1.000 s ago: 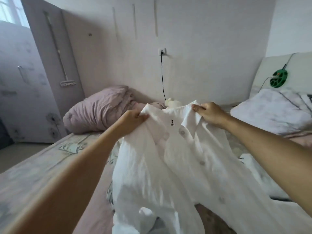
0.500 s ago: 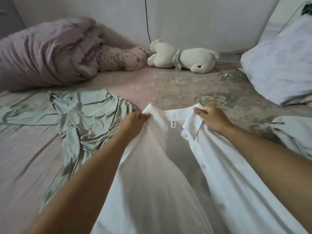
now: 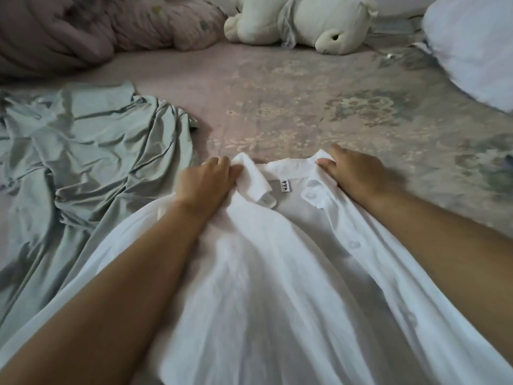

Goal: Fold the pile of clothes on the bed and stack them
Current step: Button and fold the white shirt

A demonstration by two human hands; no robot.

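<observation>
Both hands hold the white shirt [image 3: 249, 273] at its collar on the bed [image 3: 305, 107]: left hand [image 3: 205, 182] bunches one collar end in curled fingers, right hand [image 3: 358, 173] pinches the other. Just left of the left grip lies a crumpled green garment [image 3: 83, 151], touching the shirt's edge. Beyond the grips, bare bedsheet, then a plush bear [image 3: 305, 23], a rolled pink quilt [image 3: 83, 29] and a white pillow [image 3: 477, 45].

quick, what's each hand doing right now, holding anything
Left hand: closed, gripping the left collar end of the white shirt.
Right hand: closed, pinching the right collar end of the same shirt against the bed.
</observation>
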